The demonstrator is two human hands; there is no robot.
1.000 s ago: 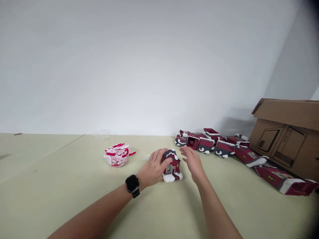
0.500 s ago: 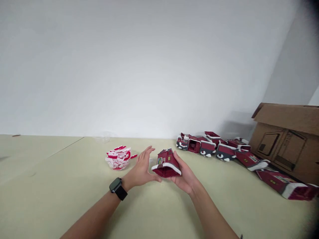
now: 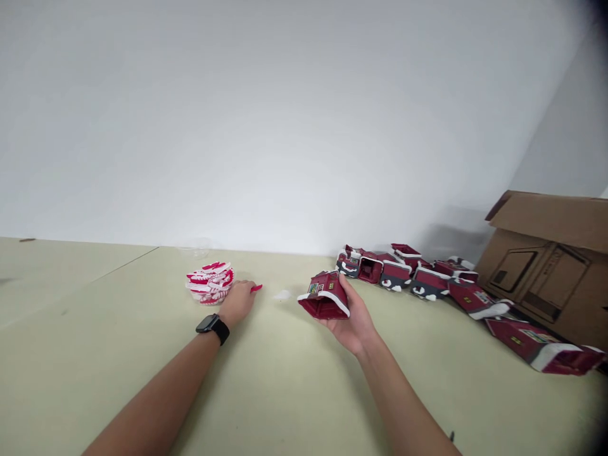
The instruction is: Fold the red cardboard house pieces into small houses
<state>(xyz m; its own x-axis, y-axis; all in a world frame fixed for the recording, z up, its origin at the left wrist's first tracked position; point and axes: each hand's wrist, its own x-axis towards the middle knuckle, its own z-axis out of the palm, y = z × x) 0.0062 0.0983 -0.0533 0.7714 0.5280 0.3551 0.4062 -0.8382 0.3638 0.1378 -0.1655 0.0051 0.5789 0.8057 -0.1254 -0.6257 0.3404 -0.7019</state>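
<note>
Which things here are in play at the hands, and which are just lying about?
In play:
- red model, held in the right hand
- red-and-white pieces, left hand beside them; grip unclear

Lying about:
- other red models
- cardboard box
- white scrap, use unclear
</note>
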